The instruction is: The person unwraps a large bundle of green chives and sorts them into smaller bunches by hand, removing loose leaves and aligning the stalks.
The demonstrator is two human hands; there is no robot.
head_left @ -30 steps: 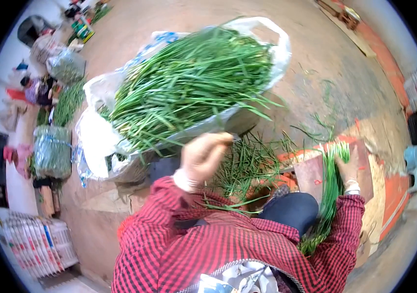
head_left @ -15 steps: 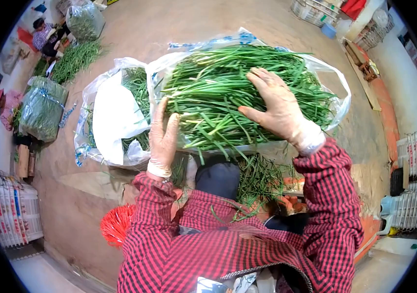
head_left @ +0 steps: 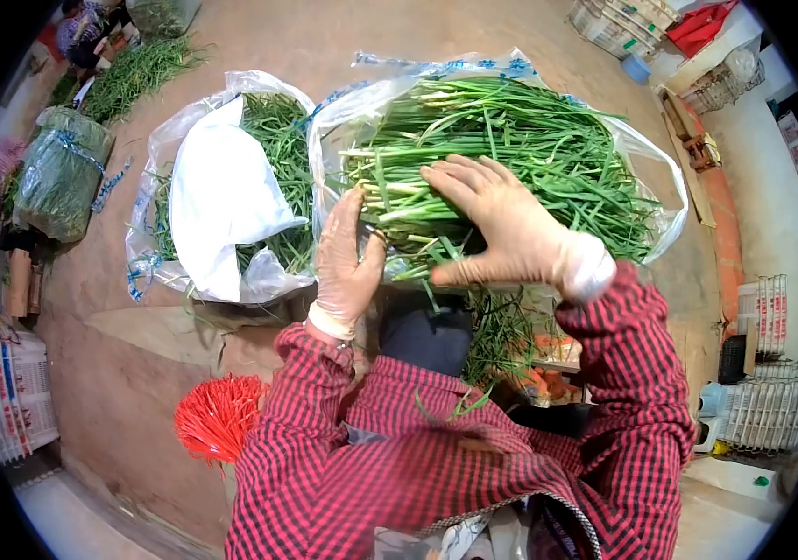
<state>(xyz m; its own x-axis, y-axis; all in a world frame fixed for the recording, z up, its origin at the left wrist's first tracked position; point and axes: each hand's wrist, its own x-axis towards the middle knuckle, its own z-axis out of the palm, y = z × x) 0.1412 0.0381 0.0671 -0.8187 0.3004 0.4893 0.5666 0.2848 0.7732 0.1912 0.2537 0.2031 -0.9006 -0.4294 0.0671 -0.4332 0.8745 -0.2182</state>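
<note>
A big pile of green chives [head_left: 511, 126] lies in an open clear plastic bag [head_left: 668, 201] in front of me, pale ends to the left. My left hand [head_left: 347, 266], in a thin glove, stands beside those pale ends, touching them, with fingers straight and thumb apart. Across the near side of the pile rests my right hand [head_left: 511, 224], also gloved, fingers spread and thumb stretched toward the left. Neither hand is wrapped around a bunch.
Left of the pile, a second bag holds greens [head_left: 277, 121] partly under a white sheet [head_left: 226, 201]. Red strips [head_left: 219, 417] lie on the floor. A packed bale [head_left: 63, 173] stands far left, white crates [head_left: 772, 411] at right. Another person [head_left: 81, 33] sits upper left near loose greens [head_left: 142, 75].
My right hand has come left and nearer to me over the chives. My left hand remains at the pale ends. The whole view has shifted slightly.
</note>
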